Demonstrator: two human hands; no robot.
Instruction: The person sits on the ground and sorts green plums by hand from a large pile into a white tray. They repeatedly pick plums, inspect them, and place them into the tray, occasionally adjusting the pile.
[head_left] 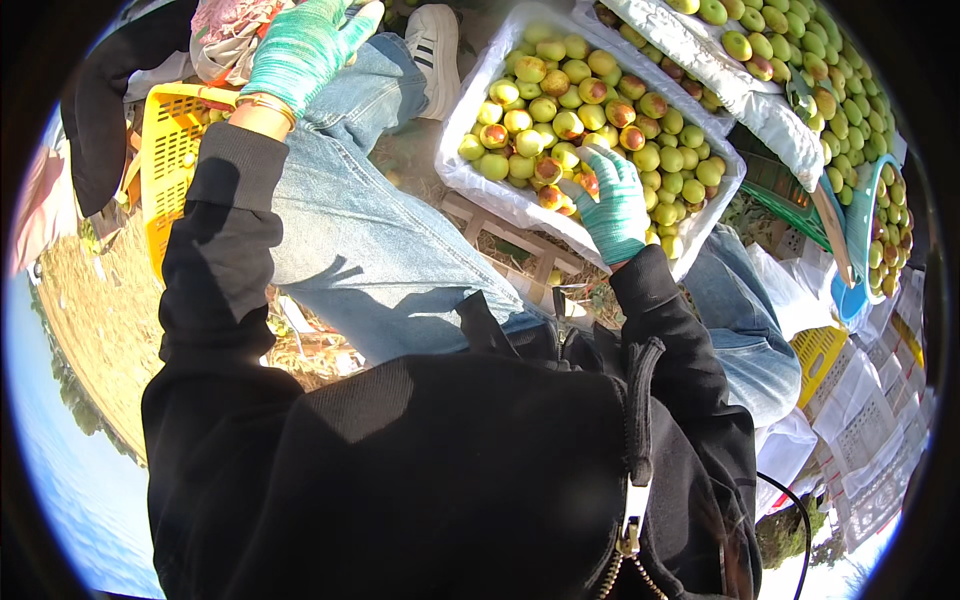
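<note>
A white-lined crate (452, 165) in front of me is filled with round green jujubes (545, 108), many with red-brown patches. My right hand (612, 212), in a green-white knit glove, reaches over its near side, fingers curled around a red-patched jujube (589, 186). Far left, my left hand (300, 52) wears a matching glove and sits above my knee, beside a yellow slotted basket (170, 150). Its thumb stands apart from the fingers, and nothing shows in its grasp. The upper frame edge cuts off some fingertips.
More jujubes (845, 110) are heaped at the far right, beyond a white cloth edge (745, 90). A light-blue container (858, 235) of jujubes and a green crate (775, 190) stand there. Stacked white crates (865, 420) are at right. A wooden slatted piece (510, 235) lies under the lined crate.
</note>
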